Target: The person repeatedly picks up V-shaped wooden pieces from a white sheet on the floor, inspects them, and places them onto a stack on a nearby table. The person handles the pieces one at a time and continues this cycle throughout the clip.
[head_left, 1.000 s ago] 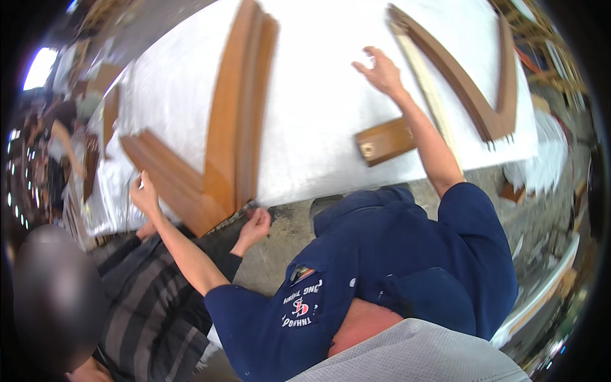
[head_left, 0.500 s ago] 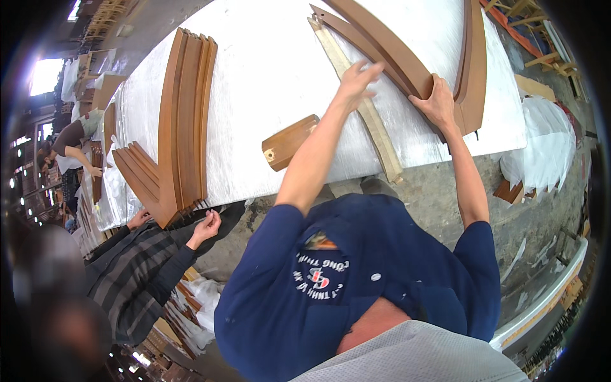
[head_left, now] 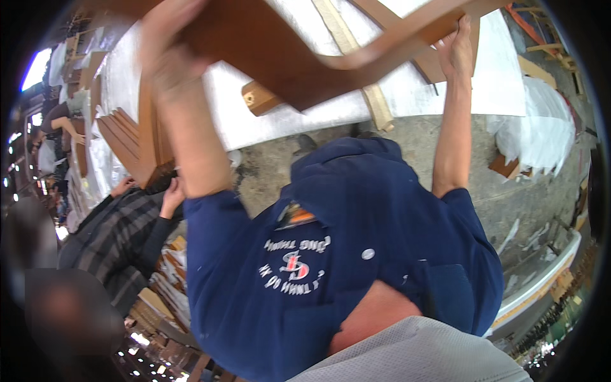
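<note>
I hold a brown angled wooden furniture piece in the air above the white-covered table. My left hand, blurred by motion, is closed on its broad end at the upper left. My right hand grips the slim arm at the upper right, fingers curled round the edge. Under the piece lie a pale padded strip and a short brown wooden block, both partly covered. Another brown wooden piece rests on the table by my right hand, mostly hidden.
At the left, a stack of angled wooden pieces stands at the table edge, with a co-worker's hand beside it. Another person bends over farther left. A plastic-wrapped bundle sits on the floor at right.
The angled piece has come off the table and swung left and nearer to me. My left hand, free before, now holds it; my right hand has moved farther away, up the picture.
</note>
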Demonstrator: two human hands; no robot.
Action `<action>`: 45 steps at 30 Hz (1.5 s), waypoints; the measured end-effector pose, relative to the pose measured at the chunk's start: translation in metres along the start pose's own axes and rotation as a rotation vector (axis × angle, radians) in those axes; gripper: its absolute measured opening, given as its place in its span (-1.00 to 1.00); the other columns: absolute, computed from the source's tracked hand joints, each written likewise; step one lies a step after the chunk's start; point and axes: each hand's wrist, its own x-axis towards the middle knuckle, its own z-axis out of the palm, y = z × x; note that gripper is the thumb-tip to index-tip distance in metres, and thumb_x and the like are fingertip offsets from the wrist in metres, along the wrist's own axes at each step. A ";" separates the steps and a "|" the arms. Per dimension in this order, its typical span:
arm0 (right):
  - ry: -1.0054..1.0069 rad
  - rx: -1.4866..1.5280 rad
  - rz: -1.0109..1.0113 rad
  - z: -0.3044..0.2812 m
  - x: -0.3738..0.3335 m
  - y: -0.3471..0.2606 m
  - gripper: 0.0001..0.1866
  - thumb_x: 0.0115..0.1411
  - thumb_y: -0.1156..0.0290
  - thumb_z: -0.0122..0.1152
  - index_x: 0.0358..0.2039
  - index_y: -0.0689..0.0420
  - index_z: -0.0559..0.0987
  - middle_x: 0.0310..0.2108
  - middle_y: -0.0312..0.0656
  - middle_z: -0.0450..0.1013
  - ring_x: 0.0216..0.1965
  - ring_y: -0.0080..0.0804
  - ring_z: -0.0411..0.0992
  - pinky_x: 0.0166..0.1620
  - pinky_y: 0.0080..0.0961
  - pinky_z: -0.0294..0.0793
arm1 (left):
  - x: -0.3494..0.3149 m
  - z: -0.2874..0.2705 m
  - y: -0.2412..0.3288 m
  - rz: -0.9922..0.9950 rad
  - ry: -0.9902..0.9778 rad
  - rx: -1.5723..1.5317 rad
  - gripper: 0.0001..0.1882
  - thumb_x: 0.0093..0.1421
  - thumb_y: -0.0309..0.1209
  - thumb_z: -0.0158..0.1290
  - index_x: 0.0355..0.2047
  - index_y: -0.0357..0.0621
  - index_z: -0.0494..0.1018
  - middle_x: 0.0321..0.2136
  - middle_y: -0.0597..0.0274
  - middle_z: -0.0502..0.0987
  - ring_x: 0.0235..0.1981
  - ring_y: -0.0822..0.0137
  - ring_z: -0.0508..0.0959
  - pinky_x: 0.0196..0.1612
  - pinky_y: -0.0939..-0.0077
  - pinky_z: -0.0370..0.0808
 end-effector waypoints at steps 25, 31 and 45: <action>-0.310 0.968 0.200 0.150 -0.002 0.044 -0.36 0.20 -0.10 0.22 0.03 0.19 0.40 -0.09 -0.23 0.43 -0.02 -0.41 0.40 0.09 -0.35 0.42 | -0.155 -0.131 0.052 0.578 1.127 0.653 -0.15 -0.24 0.04 0.32 -0.05 -0.30 0.34 -0.14 0.05 0.36 -0.02 0.06 0.43 0.04 0.10 0.36; -0.342 0.547 -0.020 0.152 -0.019 0.057 -0.35 0.19 -0.14 0.20 0.01 0.20 0.43 -0.13 -0.24 0.46 -0.02 -0.42 0.41 0.12 -0.36 0.38 | -0.173 -0.151 0.019 0.629 1.115 0.627 -0.18 -0.23 -0.05 0.37 -0.05 -0.29 0.34 -0.16 0.14 0.40 -0.14 0.19 0.51 -0.03 0.25 0.50; -0.592 -0.124 -0.252 0.244 -0.055 -0.023 -0.06 0.15 -0.35 0.08 0.13 0.33 0.27 -0.04 -0.03 0.42 -0.05 -0.23 0.44 -0.01 -0.30 0.49 | -0.191 -0.092 0.152 0.515 0.306 0.535 -0.10 0.00 0.08 0.17 0.23 -0.22 0.19 0.04 -0.14 0.39 0.03 -0.05 0.45 0.07 -0.01 0.41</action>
